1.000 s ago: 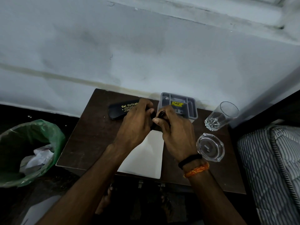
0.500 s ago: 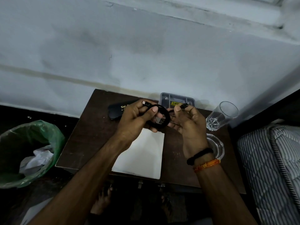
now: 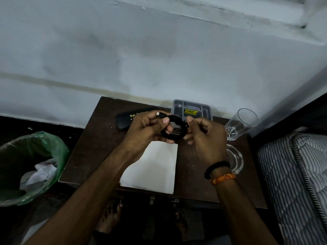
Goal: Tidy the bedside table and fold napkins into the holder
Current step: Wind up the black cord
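1. Head view, against the frame half a second back: I see the right hand has dropped slightly, and the plug it held up near the grey tray no longer shows above its fingers.
2. The left hand pinches the black cable as before, thumb across the coil, one pale plug poking out above its fingers.
3. The right hand's curled fingers hold the coil's right side.
4. The cable is wound into a tight round loop, held above the brown table, over the far edge of the white napkin.
5. The glass, ashtray and black case sit unchanged.
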A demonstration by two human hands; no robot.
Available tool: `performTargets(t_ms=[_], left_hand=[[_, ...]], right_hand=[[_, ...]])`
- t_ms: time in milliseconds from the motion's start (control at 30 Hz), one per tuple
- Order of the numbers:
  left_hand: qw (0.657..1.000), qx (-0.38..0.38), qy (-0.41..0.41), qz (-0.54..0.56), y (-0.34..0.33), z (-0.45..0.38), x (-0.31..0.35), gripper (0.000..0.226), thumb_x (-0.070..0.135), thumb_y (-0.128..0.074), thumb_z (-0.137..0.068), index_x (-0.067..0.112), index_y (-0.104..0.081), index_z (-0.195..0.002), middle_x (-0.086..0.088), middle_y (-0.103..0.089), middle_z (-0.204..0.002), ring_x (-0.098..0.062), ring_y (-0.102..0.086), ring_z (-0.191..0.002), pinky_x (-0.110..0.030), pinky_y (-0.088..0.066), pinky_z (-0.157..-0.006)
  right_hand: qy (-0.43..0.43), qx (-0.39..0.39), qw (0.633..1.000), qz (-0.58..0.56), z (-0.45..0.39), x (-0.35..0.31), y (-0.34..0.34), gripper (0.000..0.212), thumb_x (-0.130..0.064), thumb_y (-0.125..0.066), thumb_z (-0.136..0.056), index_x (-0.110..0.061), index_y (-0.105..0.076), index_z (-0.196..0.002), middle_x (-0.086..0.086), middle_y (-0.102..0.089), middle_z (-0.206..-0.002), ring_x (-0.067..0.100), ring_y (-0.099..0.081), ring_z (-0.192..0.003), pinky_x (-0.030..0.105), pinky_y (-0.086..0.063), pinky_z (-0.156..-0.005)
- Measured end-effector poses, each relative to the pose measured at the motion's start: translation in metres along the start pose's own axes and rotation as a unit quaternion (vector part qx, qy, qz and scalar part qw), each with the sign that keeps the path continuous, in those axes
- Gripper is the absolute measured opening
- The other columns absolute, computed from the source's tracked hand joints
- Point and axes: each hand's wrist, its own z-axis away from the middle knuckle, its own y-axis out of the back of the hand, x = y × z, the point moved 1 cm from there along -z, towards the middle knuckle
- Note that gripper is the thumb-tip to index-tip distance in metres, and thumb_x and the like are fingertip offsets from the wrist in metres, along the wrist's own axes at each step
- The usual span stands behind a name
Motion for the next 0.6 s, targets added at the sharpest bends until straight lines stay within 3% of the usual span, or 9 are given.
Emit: performTargets(t_ms=[100, 233, 333, 467, 600], left_hand=[[0.999, 0.011, 0.011, 0.03, 0.002, -0.001, 0.001, 0.029, 0.012, -0.057, -0.093, -0.006, -0.063, -0.114, -0.016, -0.064, -0.08, -0.026, -0.064, -0.077, -0.041, -0.058, -0.066], [0.998, 0.011, 0.026, 0.053, 0.006, 0.0, 0.001, 0.028, 0.015, -0.058, -0.091, -0.003, -0.065, -0.111, -0.015, -0.065, -0.082, -0.025, -0.065, -0.078, -0.04, -0.058, -0.066], [0.997, 0.017, 0.042, 0.062, 0.008, 0.002, -0.001, 0.03, 0.013, -0.057, -0.092, -0.006, -0.063, -0.114, -0.017, -0.064, -0.084, -0.026, -0.064, -0.078, -0.04, -0.059, -0.067], [0.997, 0.033, 0.047, 0.044, 0.012, 0.004, -0.002, 0.022, 0.009, -0.054, -0.095, -0.003, -0.066, -0.11, -0.019, -0.064, -0.086, -0.029, -0.065, -0.08, -0.041, -0.06, -0.068], [0.997, 0.032, 0.062, -0.021, 0.021, 0.004, -0.004, 0.021, 0.011, -0.06, -0.094, -0.001, -0.067, -0.109, -0.034, -0.064, -0.102, -0.039, -0.069, -0.091, -0.051, -0.06, -0.076]], right_hand=[[0.083, 0.003, 0.992, 0.09, 0.003, -0.002, -0.002, 0.025, -0.042, -0.066, -0.091, -0.021, -0.077, -0.095, -0.006, -0.074, -0.079, 0.005, -0.07, -0.07, 0.02, -0.055, -0.065], [0.14, -0.012, 0.975, 0.173, 0.005, -0.005, -0.004, 0.029, -0.042, -0.076, -0.082, -0.019, -0.078, -0.1, -0.006, -0.069, -0.101, 0.005, -0.065, -0.086, 0.013, -0.051, -0.074], [0.121, -0.024, 0.979, 0.165, 0.007, -0.006, -0.007, 0.024, -0.039, -0.074, -0.085, -0.022, -0.078, -0.102, -0.007, -0.075, -0.098, 0.002, -0.068, -0.088, 0.016, -0.055, -0.079], [0.045, -0.064, 0.99, 0.113, 0.006, 0.0, -0.015, 0.025, -0.042, -0.072, -0.085, -0.023, -0.078, -0.101, -0.009, -0.077, -0.089, 0.007, -0.073, -0.078, 0.034, -0.062, -0.074], [-0.018, -0.095, 0.994, 0.058, 0.006, 0.004, -0.021, 0.011, -0.026, -0.075, -0.087, -0.02, -0.077, -0.095, -0.002, -0.077, -0.085, 0.007, -0.073, -0.064, 0.029, -0.062, -0.066]])
